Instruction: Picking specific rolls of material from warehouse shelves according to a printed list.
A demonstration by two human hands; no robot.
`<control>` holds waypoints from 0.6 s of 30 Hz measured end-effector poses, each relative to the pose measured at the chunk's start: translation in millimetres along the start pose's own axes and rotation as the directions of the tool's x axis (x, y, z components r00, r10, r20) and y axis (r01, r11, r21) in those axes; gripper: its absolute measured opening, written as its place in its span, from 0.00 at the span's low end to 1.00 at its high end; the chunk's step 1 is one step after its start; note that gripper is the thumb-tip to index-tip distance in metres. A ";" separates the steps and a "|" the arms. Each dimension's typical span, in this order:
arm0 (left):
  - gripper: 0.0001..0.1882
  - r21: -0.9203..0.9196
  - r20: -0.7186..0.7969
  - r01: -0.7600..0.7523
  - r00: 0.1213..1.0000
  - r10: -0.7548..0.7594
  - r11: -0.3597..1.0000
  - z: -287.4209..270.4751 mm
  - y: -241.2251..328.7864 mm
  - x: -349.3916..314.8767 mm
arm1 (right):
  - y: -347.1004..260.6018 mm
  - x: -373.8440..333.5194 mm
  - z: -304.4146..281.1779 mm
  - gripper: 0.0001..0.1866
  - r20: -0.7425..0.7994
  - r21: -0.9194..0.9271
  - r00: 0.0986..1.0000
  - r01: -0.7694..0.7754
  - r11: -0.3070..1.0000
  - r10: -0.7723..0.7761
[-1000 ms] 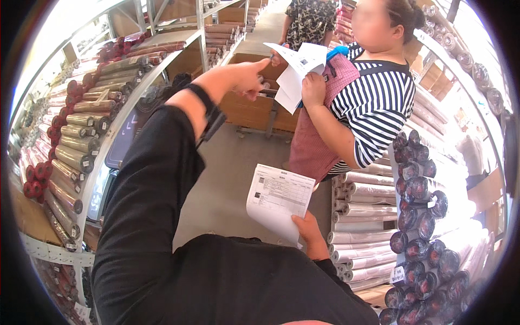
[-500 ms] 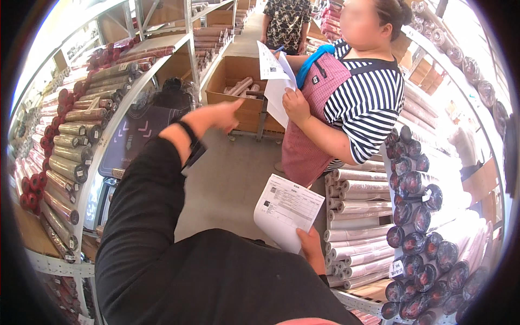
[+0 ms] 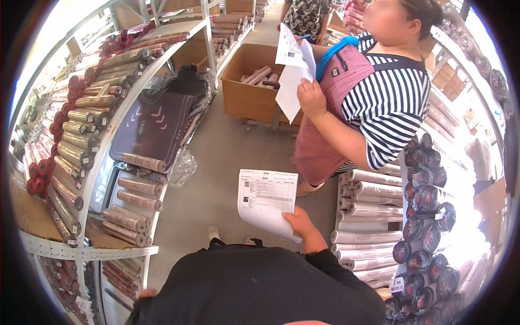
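My right hand (image 3: 305, 227) grips printed sheets of paper (image 3: 265, 197) by their lower right corner, thumb on top. The sheets face up in front of my body and curl at the bottom. Down at my left side, beside the shelf's end, only a bit of my left hand (image 3: 147, 293) shows; its fingers are hidden. Across from me a person (image 3: 379, 103) in a striped shirt and a checked pink apron holds other papers (image 3: 292, 73) and a blue pen (image 3: 304, 37).
On the left, metal shelving (image 3: 103, 162) bears many wrapped rolls (image 3: 76, 154) and a dark flat mat (image 3: 154, 127). A large cardboard box (image 3: 246, 103) with several rolls stands ahead. Stacked pale rolls (image 3: 368, 238) and dark-ended rolls (image 3: 425, 238) line the right. Another person (image 3: 309, 16) stands farther back.
My left arm, stretched forward with a finger pointing, has dropped to my left side. The papers in my right hand have shifted left and flattened. The view has shifted slightly.
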State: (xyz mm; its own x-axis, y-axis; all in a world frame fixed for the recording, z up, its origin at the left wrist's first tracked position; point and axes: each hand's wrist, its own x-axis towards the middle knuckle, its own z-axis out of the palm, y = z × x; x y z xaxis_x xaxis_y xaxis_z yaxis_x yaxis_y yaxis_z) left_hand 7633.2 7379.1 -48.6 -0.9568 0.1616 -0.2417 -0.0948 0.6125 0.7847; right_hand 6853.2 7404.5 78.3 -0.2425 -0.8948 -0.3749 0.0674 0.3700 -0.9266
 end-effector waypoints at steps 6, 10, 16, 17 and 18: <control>0.13 -0.008 -0.132 0.354 0.927 -0.352 0.935 -6.6 1.7 -19.0 | -2.1 38.2 37.7 0.19 0.173 -0.110 0.983 -0.038 0.993 0.057; 0.13 -0.011 -0.202 0.541 0.823 -0.531 0.841 -21.4 -0.2 -18.6 | -29.9 44.0 62.5 0.19 0.265 -0.190 0.964 0.053 0.980 -0.001; 0.13 -0.054 -0.314 0.769 0.592 -0.742 0.636 -7.0 2.5 -21.4 | -35.6 36.0 90.0 0.18 0.318 -0.144 0.948 0.074 0.987 -0.024; 0.13 -0.066 -0.334 0.800 0.546 -0.769 0.596 -3.2 2.9 -20.7 | -31.4 34.4 93.7 0.18 0.304 -0.117 0.952 0.083 0.990 -0.044; 0.13 -0.082 -0.351 0.826 0.500 -0.792 0.558 4.3 5.6 -15.9 | -28.5 30.8 96.4 0.17 0.288 -0.092 0.956 0.090 0.992 -0.060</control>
State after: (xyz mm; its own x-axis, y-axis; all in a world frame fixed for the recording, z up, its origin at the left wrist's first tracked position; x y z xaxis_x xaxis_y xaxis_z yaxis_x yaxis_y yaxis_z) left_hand 7649.1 7383.3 -42.9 -0.4995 -0.6759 -0.5419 -0.8658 0.4115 0.2847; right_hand 6937.1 7342.3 90.2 0.0427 -0.9494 -0.3113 -0.0438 0.3095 -0.9499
